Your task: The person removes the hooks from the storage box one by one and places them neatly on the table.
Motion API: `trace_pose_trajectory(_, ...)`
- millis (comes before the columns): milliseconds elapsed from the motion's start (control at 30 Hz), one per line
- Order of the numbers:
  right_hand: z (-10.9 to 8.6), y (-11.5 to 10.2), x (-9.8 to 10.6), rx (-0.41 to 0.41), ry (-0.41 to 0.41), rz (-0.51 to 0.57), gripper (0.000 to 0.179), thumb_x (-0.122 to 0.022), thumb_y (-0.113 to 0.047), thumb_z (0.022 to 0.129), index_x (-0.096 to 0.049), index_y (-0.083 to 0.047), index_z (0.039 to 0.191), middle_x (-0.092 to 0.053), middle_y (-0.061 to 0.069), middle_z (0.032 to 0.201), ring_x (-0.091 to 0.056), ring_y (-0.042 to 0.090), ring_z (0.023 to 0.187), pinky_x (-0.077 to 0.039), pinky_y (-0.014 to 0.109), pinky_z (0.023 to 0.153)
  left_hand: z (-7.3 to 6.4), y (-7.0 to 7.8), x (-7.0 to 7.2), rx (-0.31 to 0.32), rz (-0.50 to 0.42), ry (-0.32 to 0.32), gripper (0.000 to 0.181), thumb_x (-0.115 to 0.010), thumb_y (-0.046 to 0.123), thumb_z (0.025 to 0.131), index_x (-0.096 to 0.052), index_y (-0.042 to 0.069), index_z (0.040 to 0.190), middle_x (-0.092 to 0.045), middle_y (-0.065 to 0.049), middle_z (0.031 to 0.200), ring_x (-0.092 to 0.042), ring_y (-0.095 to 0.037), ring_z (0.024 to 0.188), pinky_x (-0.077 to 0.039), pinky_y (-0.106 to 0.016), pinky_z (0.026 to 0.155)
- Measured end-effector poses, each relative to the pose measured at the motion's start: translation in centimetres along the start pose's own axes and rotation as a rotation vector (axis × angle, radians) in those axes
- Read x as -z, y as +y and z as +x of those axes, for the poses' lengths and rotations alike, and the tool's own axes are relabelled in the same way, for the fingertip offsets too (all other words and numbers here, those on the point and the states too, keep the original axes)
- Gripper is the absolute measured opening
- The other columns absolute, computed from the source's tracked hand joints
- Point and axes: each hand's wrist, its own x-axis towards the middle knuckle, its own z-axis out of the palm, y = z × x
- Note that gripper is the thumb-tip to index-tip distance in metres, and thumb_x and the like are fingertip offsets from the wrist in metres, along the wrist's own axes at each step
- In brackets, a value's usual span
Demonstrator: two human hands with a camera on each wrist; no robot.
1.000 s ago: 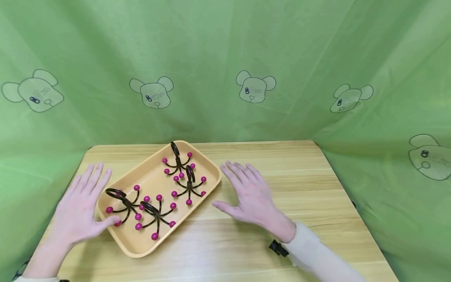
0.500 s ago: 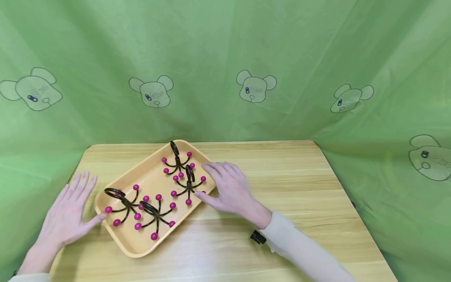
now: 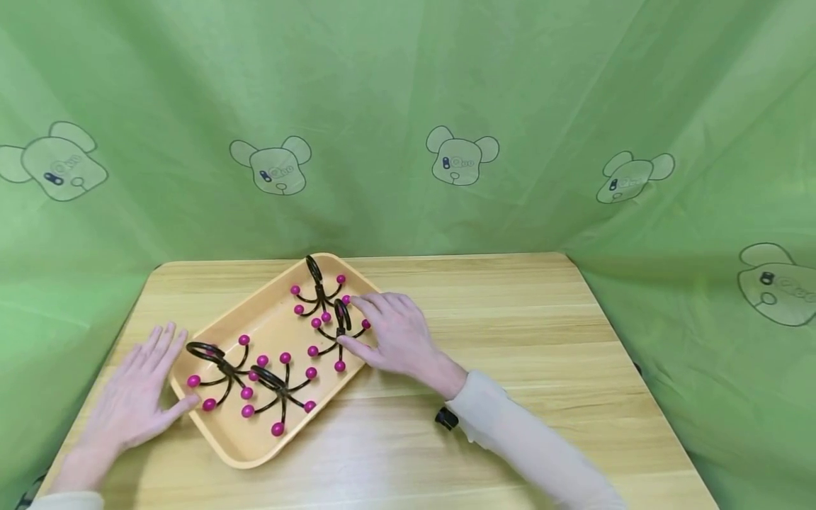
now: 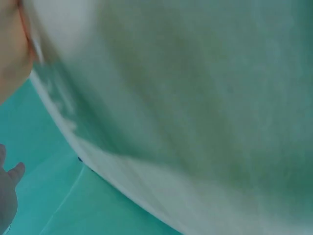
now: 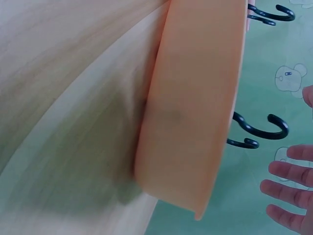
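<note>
Several black multi-arm hooks with magenta ball tips sit in a shallow orange tray (image 3: 255,439) on the left half of the table. My right hand (image 3: 398,336) hovers over the tray's right rim, fingers spread apart, thumb and fingertips around the right-hand hook (image 3: 341,315). In the right wrist view its fingers (image 5: 288,191) are extended, apart from the black hook loop (image 5: 266,131) that rises above the tray wall (image 5: 195,98). My left hand (image 3: 130,397) lies along the tray's left end with straight fingers, the thumb at the rim beside the left hook (image 3: 226,368).
Another hook (image 3: 320,289) stands in the tray's far corner and one more (image 3: 282,389) near its front side. Wood-grain table (image 3: 523,340) extends to the right. Green curtain (image 3: 370,205) with printed bear heads encloses the back and sides.
My right hand has moved left from beside the tray to over its right rim and the nearest hook. My left hand shifted left and lower, then slightly back toward the tray.
</note>
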Motion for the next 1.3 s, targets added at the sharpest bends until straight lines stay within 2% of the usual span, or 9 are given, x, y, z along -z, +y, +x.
trace_pose_trajectory(267,0.3,0.2,-1.2,-0.019,-0.004,-0.009,0.068,-0.068,-0.065,0.09,-0.069,-0.014,0.135,-0.076,0.007,0.126,-0.074,0.026,0.114,-0.06,0.043,0.102,-0.1,0.0,-0.6,-0.018,0.007,0.005,0.106,-0.063,0.065,0.092,-0.017,0.007,0.169,-0.001,-0.006,0.179,0.01,-0.013,0.166,0.013,-0.021,0.132)
trace_pose_trajectory(400,0.6,0.1,-1.6,-0.011,0.012,-0.007,0.064,-0.069,-0.064,0.091,-0.071,-0.014,0.131,-0.077,0.004,0.121,-0.074,0.025,0.11,-0.06,0.042,0.101,-0.2,0.0,-0.7,-0.018,0.019,-0.001,0.107,-0.066,0.06,0.091,-0.018,0.006,0.169,0.001,-0.006,0.179,0.01,-0.011,0.166,0.014,-0.021,0.132)
trace_pose_trajectory(633,1.0,0.1,-2.1,-0.018,-0.009,-0.004,0.059,-0.067,-0.062,0.093,-0.073,-0.014,0.127,-0.077,0.004,0.115,-0.075,0.024,0.107,-0.061,0.04,0.098,-0.4,-0.1,-1.0,-0.008,0.022,-0.008,0.103,-0.06,0.064,0.095,-0.016,0.007,0.169,0.002,-0.005,0.179,0.014,-0.008,0.164,0.014,-0.021,0.132)
trace_pose_trajectory(900,1.4,0.3,-2.5,-0.035,-0.047,-0.006,0.053,-0.061,-0.06,0.098,-0.074,-0.017,0.127,-0.078,0.004,0.118,-0.075,0.023,0.109,-0.062,0.04,0.099,-0.4,0.0,-1.0,-0.01,0.032,-0.013,0.106,-0.068,0.055,0.091,-0.016,0.006,0.169,0.002,-0.005,0.179,0.014,-0.009,0.165,0.015,-0.021,0.131)
trace_pose_trajectory(1033,1.6,0.6,-2.7,-0.015,-0.025,-0.012,0.051,-0.062,-0.059,0.099,-0.075,-0.017,0.125,-0.078,0.004,0.117,-0.076,0.023,0.107,-0.063,0.038,0.095,-0.4,0.0,-1.0,-0.007,0.034,-0.015,0.105,-0.068,0.055,0.092,-0.016,0.006,0.169,0.002,-0.005,0.179,0.01,-0.014,0.167,0.016,-0.022,0.132)
trace_pose_trajectory(1300,2.3,1.1,-2.9,0.06,0.033,-0.008,0.036,-0.064,-0.048,0.101,-0.077,-0.018,0.114,-0.078,0.001,0.105,-0.074,0.018,0.093,-0.063,0.032,0.082,-0.4,0.0,-1.0,-0.006,0.034,-0.011,0.104,-0.067,0.056,0.092,-0.017,0.006,0.169,0.002,-0.004,0.179,0.011,-0.012,0.166,0.016,-0.024,0.132)
